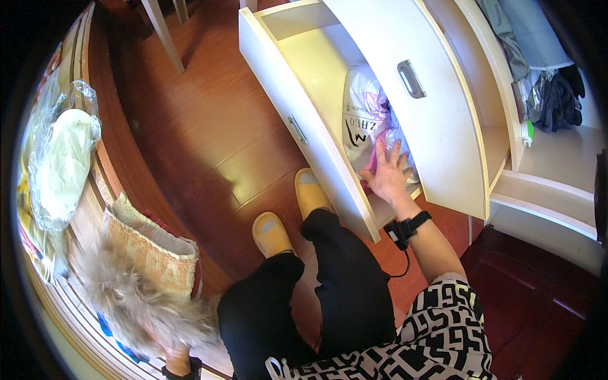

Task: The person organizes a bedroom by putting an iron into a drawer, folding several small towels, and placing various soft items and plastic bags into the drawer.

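Observation:
My right hand (388,175) reaches into the pulled-out white drawer (304,85), fingers spread. It touches a pink item (372,164) and the plastic beside it. A white plastic bag (363,109) with printed lettering lies farther in, partly hidden under the drawer front above. At the lower left my left hand (175,350) shows little more than its wrist. Its fingers are lost in long grey-beige fur (137,299), so its grip cannot be made out. Next to the fur lies a folded, orange-patterned cloth (152,237) with a pale lining.
Another drawer front (413,90) with a metal handle overhangs the lower drawer. Garments (553,99) hang in the cabinet at the right. On the slatted wooden bench (99,178) at the left rests a clear plastic bag (66,166) with a pale thing inside. Light furniture legs (164,35) stand on the wooden floor.

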A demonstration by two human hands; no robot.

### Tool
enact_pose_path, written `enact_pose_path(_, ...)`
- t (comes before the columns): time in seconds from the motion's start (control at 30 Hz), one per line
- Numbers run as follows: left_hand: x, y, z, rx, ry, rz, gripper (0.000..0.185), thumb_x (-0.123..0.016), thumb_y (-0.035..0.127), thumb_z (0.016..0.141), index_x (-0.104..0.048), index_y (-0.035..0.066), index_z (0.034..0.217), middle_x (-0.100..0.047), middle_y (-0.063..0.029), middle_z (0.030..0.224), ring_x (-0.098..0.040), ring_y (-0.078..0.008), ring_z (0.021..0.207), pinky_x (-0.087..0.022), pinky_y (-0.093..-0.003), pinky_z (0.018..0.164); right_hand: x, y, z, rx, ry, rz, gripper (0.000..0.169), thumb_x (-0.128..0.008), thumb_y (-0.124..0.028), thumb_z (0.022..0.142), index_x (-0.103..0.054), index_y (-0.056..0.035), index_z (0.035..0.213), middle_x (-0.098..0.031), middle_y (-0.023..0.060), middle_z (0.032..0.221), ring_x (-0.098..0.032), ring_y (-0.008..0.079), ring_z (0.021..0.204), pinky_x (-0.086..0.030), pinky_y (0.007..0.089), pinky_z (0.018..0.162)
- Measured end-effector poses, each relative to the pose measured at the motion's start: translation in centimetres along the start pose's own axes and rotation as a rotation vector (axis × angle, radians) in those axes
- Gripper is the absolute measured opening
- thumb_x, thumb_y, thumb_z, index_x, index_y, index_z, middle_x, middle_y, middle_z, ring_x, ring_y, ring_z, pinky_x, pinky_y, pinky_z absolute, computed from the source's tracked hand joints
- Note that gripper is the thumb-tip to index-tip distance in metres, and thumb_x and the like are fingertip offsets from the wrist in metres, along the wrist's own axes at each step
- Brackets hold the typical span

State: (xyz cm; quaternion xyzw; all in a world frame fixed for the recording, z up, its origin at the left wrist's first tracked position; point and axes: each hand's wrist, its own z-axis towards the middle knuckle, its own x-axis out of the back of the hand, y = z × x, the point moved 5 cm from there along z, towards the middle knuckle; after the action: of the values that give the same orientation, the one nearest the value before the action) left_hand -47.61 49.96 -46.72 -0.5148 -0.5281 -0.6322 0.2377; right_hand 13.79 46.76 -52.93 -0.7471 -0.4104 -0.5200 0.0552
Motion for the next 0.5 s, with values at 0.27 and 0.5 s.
enact_pose_path(0.27,1.7,-0.2,-3.1,0.040,-0.036,0.006,0.054,-0.055,0.029,0.084,-0.049,0.000,0.128,-0.046,-0.0259,0.131,-0.041,-0.0450,0.123,-0.027,-0.0540,0.106,-11.4,10.0,14.9,-0.019,0.226,0.110,0.087,-0.066,-0.027,0.080,-0.013,-0.0116,0.148,-0.028,0.0281,0.145,-0.033,0.0375,0.133,-0.033,0.0437,0.107)
enact_pose_path(0.5,1.4,0.2,-1.9,0.006,-0.034,-0.015,0.052,-0.057,0.026,0.082,-0.051,0.000,0.127,-0.048,-0.0256,0.130,-0.042,-0.0446,0.122,-0.028,-0.0537,0.106,-8.9,7.0,13.1,-0.086,-0.119,0.270,0.078,-0.064,-0.027,0.080,-0.026,-0.0046,0.144,-0.039,0.0270,0.139,-0.043,0.0369,0.126,-0.037,0.0396,0.102)
